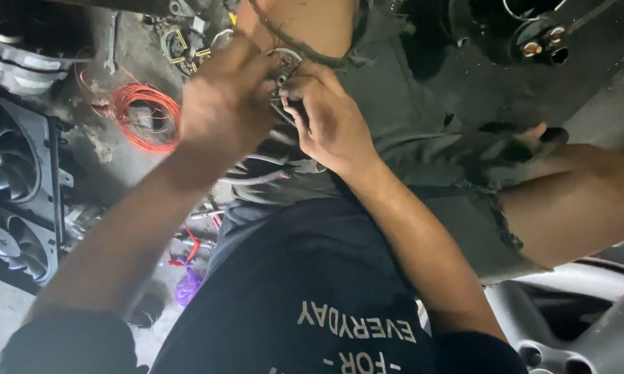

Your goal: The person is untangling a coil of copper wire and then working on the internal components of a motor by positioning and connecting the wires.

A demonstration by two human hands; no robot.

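Both of my hands meet over my lap on a small bundle of grey wires with a metal ring part (285,64). My left hand (225,104) is blurred and closes on the part from the left. My right hand (329,118), grimy at the fingertips, pinches the wires from the right. More grey cable (256,179) trails down from the hands across my grey shorts (409,138). I am seated on the floor with one knee up at the top and the other leg out to the right.
A coil of orange wire (144,116) lies on the dirty concrete floor to the left. A black twin-fan radiator assembly (14,187) lies at the far left. Metal parts and a spanner (111,48) sit at top left. A wheel rim (575,325) is at bottom right.
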